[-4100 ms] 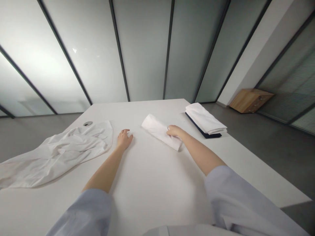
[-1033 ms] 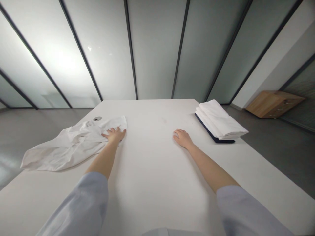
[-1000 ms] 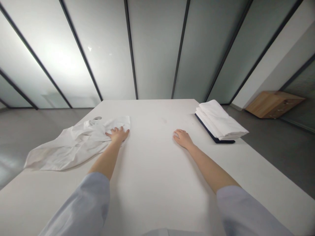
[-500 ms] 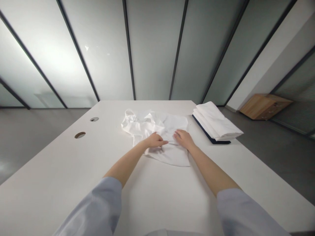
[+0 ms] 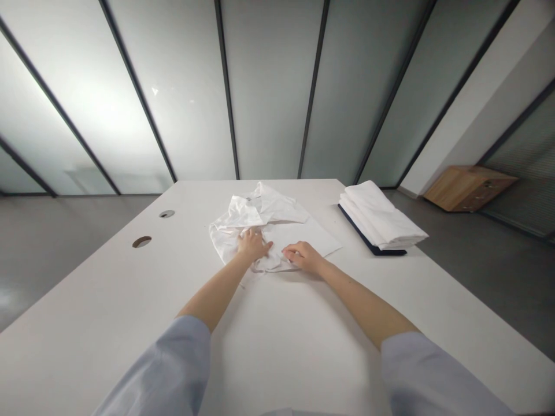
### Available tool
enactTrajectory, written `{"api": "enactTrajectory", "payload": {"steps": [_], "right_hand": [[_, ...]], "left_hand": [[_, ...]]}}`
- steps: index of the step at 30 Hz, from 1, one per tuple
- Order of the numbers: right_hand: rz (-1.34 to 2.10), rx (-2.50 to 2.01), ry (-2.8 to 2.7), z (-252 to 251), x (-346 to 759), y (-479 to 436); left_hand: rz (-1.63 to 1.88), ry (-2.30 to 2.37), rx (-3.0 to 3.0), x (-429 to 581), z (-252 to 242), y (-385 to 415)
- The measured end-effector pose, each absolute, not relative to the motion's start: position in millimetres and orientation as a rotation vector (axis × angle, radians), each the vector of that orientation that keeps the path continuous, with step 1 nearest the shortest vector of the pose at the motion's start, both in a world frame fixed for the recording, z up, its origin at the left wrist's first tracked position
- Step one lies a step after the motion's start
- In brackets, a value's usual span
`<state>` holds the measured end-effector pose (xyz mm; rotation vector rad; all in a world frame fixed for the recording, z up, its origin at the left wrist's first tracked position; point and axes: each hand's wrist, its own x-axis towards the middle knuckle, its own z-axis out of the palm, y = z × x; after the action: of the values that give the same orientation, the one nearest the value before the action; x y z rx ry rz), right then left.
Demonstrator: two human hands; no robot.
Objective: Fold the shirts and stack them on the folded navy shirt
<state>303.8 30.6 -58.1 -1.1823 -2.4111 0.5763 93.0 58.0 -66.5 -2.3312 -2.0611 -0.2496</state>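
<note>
A thin white garment (image 5: pixel 281 215) lies loosely spread and rumpled on the white table, its far part bunched up in folds. My left hand (image 5: pixel 254 245) rests on its near left part with the fingers spread, pressing on the cloth. To the right of it, my right hand (image 5: pixel 306 257) is at the garment's near edge, its fingers curled together on the fabric. The thumb of the right hand is mostly hidden.
On the right of the white table (image 5: pixel 277 329), a stack of folded white cloth (image 5: pixel 381 216) sits on a dark flat board (image 5: pixel 368 238). Two round holes are at the left. A wooden cabinet (image 5: pixel 468 188) stands on the floor beyond, and frosted glass panels line the back.
The garment's near part has been folded away from me and its outline has changed. My left hand has moved left with fingers spreading; my right hand has moved left and slightly nearer.
</note>
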Motion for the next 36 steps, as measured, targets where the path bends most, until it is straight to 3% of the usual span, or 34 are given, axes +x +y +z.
{"api": "enactTrajectory", "payload": {"steps": [7,17,28,36], "right_hand": [[0.106,-1.606,-2.406,-81.2,340.4,71.5],[-0.094,-1.915,-2.5,-66.6,353.9,42.7],[0.004,-1.965,-2.395,-40.6,366.6,42.7],[0.024,-1.845,-2.502,-56.5,364.0,43.7]], "left_hand": [[-0.389,-1.822,-2.565,70.0,-83.0,56.2],[-0.461,-1.981,-2.319,22.2,-84.0,65.2],[-0.239,-1.97,-2.622,-5.8,-52.3,56.7],[-0.084,-2.184,-2.284,14.2,-30.3,58.6]]}}
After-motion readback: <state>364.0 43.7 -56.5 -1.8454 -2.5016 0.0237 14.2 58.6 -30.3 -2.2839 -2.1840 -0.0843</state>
